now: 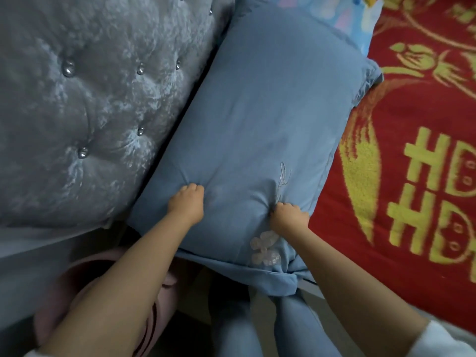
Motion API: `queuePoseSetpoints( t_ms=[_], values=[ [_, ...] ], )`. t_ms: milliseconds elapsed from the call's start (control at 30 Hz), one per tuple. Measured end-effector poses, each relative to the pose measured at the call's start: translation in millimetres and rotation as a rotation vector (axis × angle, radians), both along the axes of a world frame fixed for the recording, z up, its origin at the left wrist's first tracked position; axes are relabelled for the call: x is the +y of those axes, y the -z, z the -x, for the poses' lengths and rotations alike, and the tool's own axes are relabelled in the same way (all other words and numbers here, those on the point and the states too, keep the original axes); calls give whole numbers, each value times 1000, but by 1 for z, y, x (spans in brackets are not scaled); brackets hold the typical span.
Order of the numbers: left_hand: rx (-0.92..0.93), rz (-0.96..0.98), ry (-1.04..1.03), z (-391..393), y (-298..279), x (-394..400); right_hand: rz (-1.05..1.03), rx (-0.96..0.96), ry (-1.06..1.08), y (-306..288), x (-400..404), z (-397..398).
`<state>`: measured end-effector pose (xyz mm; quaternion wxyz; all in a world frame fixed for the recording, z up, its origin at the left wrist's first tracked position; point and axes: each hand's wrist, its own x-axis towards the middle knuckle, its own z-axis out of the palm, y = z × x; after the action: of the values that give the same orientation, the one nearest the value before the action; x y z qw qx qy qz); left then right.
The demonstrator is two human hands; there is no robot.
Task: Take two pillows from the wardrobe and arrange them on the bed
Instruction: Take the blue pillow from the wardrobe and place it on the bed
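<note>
Stood at the head end of a bed: grey tufted velvet headboard (pixel 85 112) with shiny buttons on the left, red blanket (pixel 412 163) with yellow woven characters and flowers covering the bed on the right. Between them lay the blue pillow (pixel 257 112), pressed along the headboard edge and resting partly on the blanket. Long axis ran away from the body, from the near end at the bed edge toward the far top of the view. Past its far end showed a bit of lighter patterned fabric, perhaps a second pillow; could not tell. Near end carried pale flower appliqués (pixel 265 248) and thin embroidered script. Left hand (pixel 186 202) closed in a fist on the cloth near the headboard side; right hand (pixel 289 215) closed too, pinching cloth near the blanket side. Both equally near, both at the near end, so probably still to be pushed or straightened lengthwise.
</note>
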<state>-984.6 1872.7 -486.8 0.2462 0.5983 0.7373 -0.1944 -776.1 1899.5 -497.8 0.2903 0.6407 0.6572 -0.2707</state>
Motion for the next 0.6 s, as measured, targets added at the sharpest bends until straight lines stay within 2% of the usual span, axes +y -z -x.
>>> queuePoseSetpoints(
  t_ms=[67,133,300,433,600],
  values=[
    [55,-13,-62,-15,-12,-4,55,-49,-57,-12,5,-1],
    [95,-80,-154,-31,-27,-9,-1,-6,-161,-27,12,-2],
    [178,-264,-429,-65,-82,-41,-381,324,-604,-83,17,-3],
    [312,-347,-588,-87,-130,-95,-493,524,-757,-132,-1,-1],
    [430,-415,-707,-108,-181,-187,-528,670,-949,-178,-62,0]
  ],
)
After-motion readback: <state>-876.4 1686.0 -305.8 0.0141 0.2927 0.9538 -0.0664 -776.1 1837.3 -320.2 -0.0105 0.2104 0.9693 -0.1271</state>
